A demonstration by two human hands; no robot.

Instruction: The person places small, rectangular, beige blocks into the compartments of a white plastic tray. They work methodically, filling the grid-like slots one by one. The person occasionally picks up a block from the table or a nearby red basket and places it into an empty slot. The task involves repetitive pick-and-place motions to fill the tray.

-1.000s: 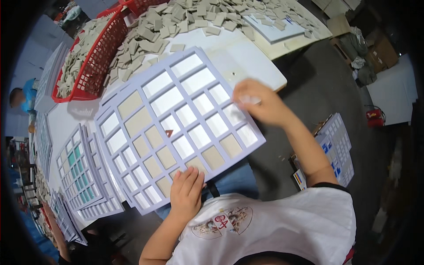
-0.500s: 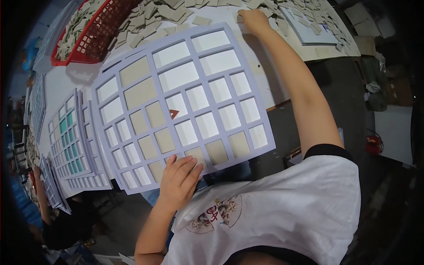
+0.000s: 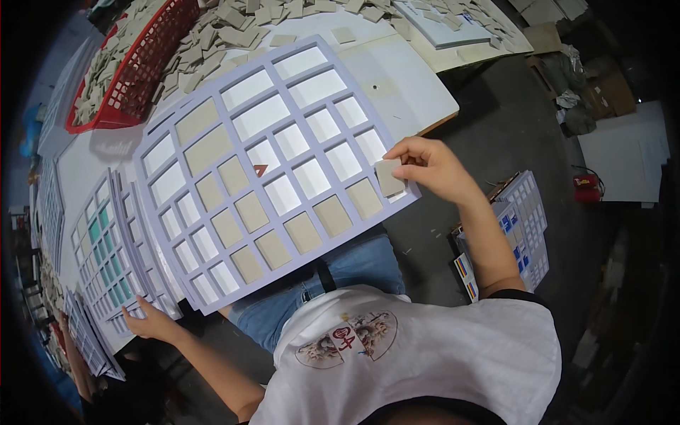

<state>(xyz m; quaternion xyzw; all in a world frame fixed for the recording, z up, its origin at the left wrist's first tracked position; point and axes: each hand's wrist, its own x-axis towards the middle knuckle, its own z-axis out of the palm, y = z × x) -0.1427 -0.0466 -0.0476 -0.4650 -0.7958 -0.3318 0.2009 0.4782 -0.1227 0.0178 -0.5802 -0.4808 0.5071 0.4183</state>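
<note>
A large lavender grid tray [image 3: 300,154] lies tilted across the table edge in front of me, with white compartments. Beige square tiles [image 3: 331,216] fill several of them, mainly in the near row and toward the left. Between the thumb and fingers of my right hand [image 3: 432,170] is a beige tile [image 3: 389,177], held over the near right corner compartment. My left hand [image 3: 152,322], fingers apart and holding nothing, is at the near edge of a smaller grid tray [image 3: 106,248] with teal pieces. Whether it touches that tray I cannot tell. A small dark red triangle [image 3: 261,170] lies in a middle compartment.
A red plastic basket [image 3: 145,67] full of beige tiles stands at the far left. Loose tiles [image 3: 234,32] spread along the back, some on a white board [image 3: 443,28]. Panels [image 3: 520,227] stand low on the right. Another person's arm [image 3: 74,347] shows far left.
My right hand has come from the back of the table to the tray's near right corner with a tile. My left hand has left the tray's near edge and moved left, fingers spreading.
</note>
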